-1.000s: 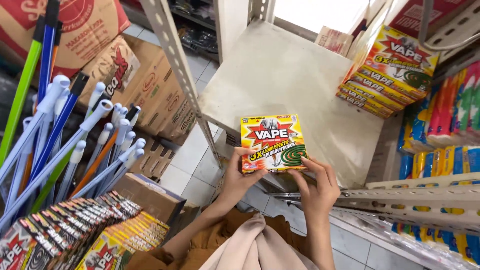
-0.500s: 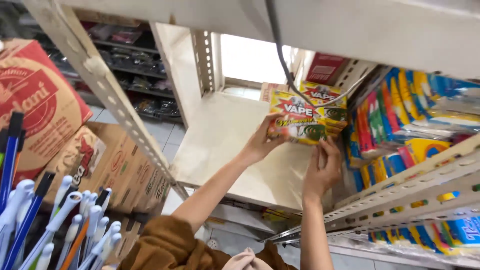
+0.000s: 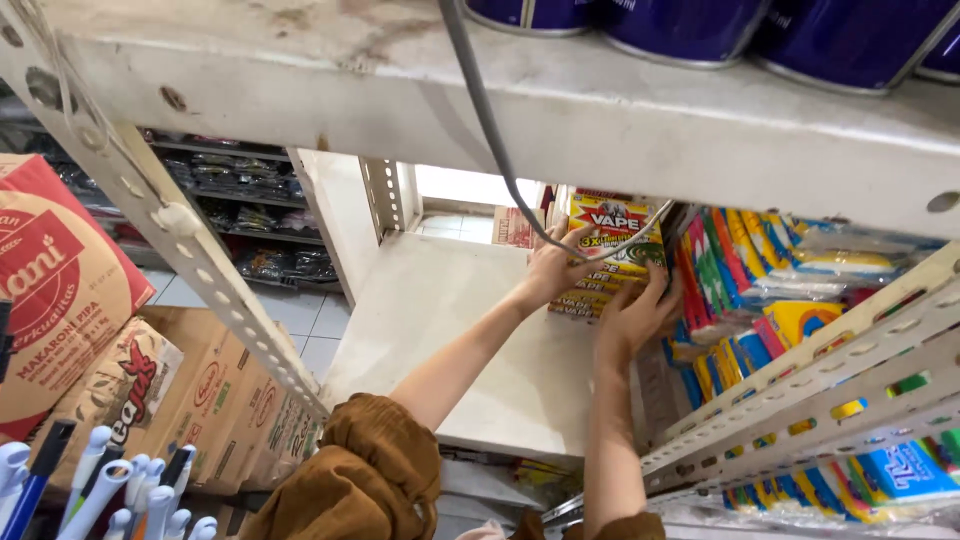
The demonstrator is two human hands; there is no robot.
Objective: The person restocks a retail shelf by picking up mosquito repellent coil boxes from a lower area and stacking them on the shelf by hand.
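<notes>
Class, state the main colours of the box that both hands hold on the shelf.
Yellow and red box, seen in the head view.

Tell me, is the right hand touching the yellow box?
Touching. The head view shows the right hand pressed flat against the lower edge of the yellow box, fingers overlapping it.
</notes>
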